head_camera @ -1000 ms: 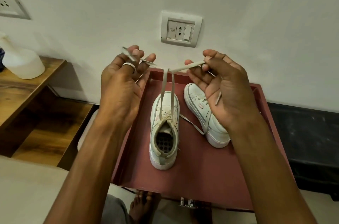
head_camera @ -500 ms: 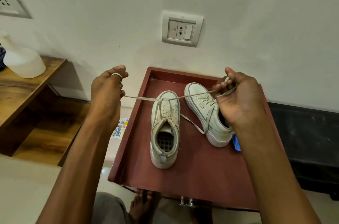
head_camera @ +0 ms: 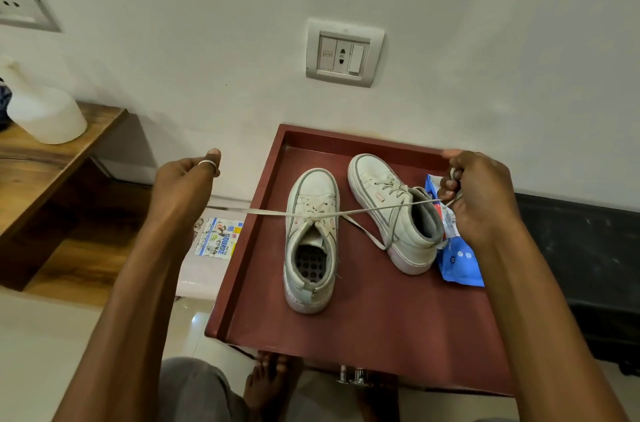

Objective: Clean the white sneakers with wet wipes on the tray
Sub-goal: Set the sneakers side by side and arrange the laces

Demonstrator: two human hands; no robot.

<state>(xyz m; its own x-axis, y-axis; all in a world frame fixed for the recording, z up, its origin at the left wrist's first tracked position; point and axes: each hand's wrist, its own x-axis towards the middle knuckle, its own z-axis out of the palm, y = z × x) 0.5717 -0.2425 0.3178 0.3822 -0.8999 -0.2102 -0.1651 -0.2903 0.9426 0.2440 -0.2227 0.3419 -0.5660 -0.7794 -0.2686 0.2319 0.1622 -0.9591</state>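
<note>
Left hand (head_camera: 183, 186) and right hand (head_camera: 481, 193) each grip one end of the lace (head_camera: 263, 212), taut crosswise; its sneaker (head_camera: 311, 238) stands toe-away on the tray (head_camera: 363, 317), midway between the hands.

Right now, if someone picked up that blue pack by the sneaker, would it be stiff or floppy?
Probably floppy: the pack looks like a crinkled film pouch. It is likely light for its size, though wet contents would add some weight. It lies flat on the tray, so a push should slide it, not roll it.
</note>
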